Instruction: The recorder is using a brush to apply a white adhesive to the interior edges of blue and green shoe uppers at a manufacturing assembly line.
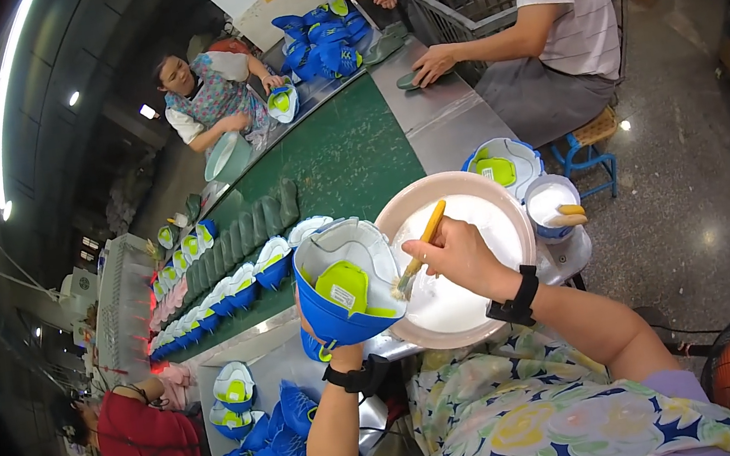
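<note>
A blue shoe (345, 285) is held up by the left hand (325, 341), whose fingers are wrapped under it from below and are mostly hidden behind it, so the grip is judged closed on the shoe rather than seen in full. The shoe is turned bottom-up toward the camera, its pale underside and a green insole showing, and it sits just left of the round pink basin (462, 188), overlapping the basin's left rim. The right hand (462, 256) is closed around a brush (420, 253) with a yellow handle; this hand lies over the white liquid in the basin. The brush runs on a slant, handle up and to the right over the basin, bristles down and to the left, and the bristle end is touching or all but touching the shoe's right edge; which of the two cannot be told. From the right fingers the shoe therefore lies to the left and slightly lower, close by, with its long axis running roughly upright in the view. Just right of the basin a small white cup (551, 202) with a second brush is seen, and beyond the basin's left side rows of blue shoes (225, 294) are laid on a green belt (346, 161).
</note>
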`<state>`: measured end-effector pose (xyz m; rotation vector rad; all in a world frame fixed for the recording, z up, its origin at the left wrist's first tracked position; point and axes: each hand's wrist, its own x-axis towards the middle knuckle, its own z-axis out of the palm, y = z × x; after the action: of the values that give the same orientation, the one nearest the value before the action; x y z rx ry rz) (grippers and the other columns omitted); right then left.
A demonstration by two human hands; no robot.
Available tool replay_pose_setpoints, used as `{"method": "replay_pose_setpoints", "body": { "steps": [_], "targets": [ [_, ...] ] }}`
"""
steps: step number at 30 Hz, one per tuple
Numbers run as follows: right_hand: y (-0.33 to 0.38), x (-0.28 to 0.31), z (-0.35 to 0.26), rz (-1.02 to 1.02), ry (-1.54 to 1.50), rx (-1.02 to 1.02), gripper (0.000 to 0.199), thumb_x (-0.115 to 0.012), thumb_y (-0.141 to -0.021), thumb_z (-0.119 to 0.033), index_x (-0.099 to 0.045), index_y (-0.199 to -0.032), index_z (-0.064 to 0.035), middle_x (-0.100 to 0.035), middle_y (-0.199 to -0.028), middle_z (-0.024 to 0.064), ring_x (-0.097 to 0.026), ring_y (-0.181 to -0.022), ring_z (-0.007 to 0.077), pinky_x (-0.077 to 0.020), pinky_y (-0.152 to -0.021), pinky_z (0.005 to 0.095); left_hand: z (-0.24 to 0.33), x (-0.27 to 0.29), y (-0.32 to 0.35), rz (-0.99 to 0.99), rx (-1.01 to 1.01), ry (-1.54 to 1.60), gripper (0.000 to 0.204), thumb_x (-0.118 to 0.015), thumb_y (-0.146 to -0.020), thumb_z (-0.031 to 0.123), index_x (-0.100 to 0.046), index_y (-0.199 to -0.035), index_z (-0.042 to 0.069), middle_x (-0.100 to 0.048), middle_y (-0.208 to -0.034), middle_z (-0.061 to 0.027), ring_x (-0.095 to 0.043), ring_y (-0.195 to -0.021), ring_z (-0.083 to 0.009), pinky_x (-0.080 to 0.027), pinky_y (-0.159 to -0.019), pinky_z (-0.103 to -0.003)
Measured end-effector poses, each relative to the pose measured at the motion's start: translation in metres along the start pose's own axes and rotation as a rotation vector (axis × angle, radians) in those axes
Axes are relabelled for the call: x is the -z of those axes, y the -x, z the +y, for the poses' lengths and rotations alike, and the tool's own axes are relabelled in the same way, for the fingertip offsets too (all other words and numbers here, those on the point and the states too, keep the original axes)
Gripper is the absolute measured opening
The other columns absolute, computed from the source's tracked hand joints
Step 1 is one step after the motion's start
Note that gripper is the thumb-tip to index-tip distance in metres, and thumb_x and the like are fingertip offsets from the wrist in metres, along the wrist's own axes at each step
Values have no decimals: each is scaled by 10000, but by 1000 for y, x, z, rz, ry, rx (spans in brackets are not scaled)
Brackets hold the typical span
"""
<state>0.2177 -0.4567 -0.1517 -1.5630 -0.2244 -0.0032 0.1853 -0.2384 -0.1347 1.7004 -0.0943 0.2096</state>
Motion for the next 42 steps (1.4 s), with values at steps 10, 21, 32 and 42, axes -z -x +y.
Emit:
{"method": "replay_pose_setpoints", "body": {
  "steps": [10, 21, 32, 42],
  "targets": [
    [9, 8, 1, -94, -213, -15, 338, -699, -888, -265, -633, -959, 58, -707, -813, 132, -697, -681, 168, -542, -614, 267, -36, 75, -2, -47, 101, -59, 439, -489, -986, 352, -537, -1309, 58, -635, -1214, -132, -649, -1066, -289, -566, -868, -458],
    [6, 2, -26, -207, -89, 758, 180, -709, -875, -132, -616, -1007, -52, -686, -986, 103, -677, -884, 263, -535, -782, 326, -45, 18, 34, -534, 726, 1098, 508, -406, -1020, 439, -420, -1436, 146, -550, -1369, -103, -552, -1233, -271, -442, -1056, -497],
    [-21, 15, -10, -256, 330, 401, 243, -671, -870, -233, -646, -887, 9, -668, -794, 203, -662, -722, 361, -524, -680, 405, -50, 19, 35, -226, 687, 913, 521, -476, -978, 462, -525, -1338, 88, -616, -1283, -135, -607, -1166, -300, -488, -1011, -494],
    [-12, 18, -29, -156, 120, 506, 176, -674, -878, -186, -640, -921, -19, -679, -836, 156, -665, -751, 316, -510, -688, 363, -29, 22, 29, -126, 351, 446, 421, -536, -974, 325, -550, -1301, 61, -620, -1248, -99, -636, -1073, -239, -542, -927, -411]
  ]
}}
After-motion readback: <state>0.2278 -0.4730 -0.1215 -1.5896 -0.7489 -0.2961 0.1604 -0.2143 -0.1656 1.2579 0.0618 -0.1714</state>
